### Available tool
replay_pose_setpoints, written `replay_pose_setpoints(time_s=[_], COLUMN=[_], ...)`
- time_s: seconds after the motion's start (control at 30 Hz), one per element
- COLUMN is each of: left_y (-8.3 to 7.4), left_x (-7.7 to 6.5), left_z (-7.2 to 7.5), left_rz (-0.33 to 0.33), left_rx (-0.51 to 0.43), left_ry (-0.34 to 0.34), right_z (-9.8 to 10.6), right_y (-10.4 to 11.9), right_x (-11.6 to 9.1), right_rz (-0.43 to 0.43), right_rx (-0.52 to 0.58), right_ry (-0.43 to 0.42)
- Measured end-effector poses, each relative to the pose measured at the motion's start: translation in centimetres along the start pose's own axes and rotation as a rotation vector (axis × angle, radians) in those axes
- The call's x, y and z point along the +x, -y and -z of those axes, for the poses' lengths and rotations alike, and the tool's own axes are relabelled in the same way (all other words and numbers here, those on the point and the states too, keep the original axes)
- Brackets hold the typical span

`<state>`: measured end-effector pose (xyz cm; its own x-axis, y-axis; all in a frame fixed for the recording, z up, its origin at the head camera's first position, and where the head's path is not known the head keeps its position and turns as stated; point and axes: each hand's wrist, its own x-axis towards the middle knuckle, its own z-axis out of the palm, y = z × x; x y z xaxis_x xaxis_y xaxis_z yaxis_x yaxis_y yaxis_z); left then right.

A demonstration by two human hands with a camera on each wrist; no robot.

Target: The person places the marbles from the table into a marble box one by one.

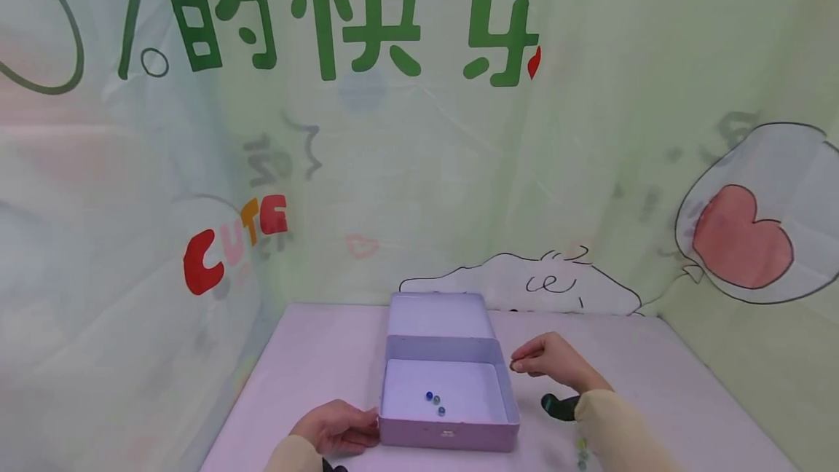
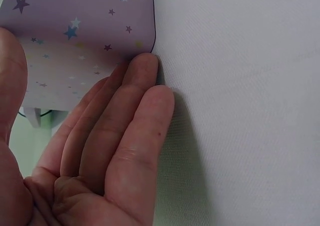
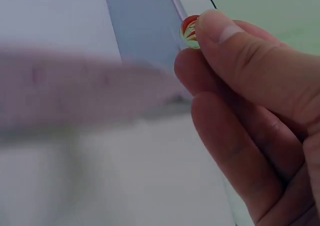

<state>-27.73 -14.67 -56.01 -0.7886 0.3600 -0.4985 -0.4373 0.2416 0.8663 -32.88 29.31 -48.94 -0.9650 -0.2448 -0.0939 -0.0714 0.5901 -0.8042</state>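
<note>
1. Red-swirled glass marble (image 3: pixel 188 32), clamped in the right hand's (image 1: pixel 556 364) grip, is just beside the lilac box (image 1: pixel 448 435), whose right wall stands between it and three loose marbles (image 1: pixel 437 400) inside.
2. Yellow-green marbles (image 1: pixel 582 455) on the desk (image 1: pixel 695 406) sit beside the right sleeve (image 1: pixel 619 425).
3. Left hand (image 1: pixel 337 427), fingers straight, touches the box.
4. Only the wrist views show red swirls (right) and printed stars (left).

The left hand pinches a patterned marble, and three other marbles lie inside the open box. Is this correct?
Not the left hand: the right hand pinches the patterned marble, as the right wrist view shows. The rest is correct.
</note>
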Motion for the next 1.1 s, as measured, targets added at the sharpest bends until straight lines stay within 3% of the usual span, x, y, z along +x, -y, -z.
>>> replay_pose_setpoints(time_s=[0.3,0.6,1.1], left_y=[-0.1,0.1,0.0], left_x=[0.3,0.5,0.5], left_z=[-0.1,0.1,0.1], left_rz=[-0.023,0.002,0.008], left_rx=[0.013,0.009,-0.003], left_ry=[-0.008,-0.001,0.004], right_z=[-5.1,-8.9,-10.2], right_y=[3.0,4.9,6.1], right_x=[4.0,5.7,5.0], right_rz=[0.108,-0.015,-0.02], right_rx=[-0.07,-0.254,-0.305], right_ry=[0.138,0.197,0.205])
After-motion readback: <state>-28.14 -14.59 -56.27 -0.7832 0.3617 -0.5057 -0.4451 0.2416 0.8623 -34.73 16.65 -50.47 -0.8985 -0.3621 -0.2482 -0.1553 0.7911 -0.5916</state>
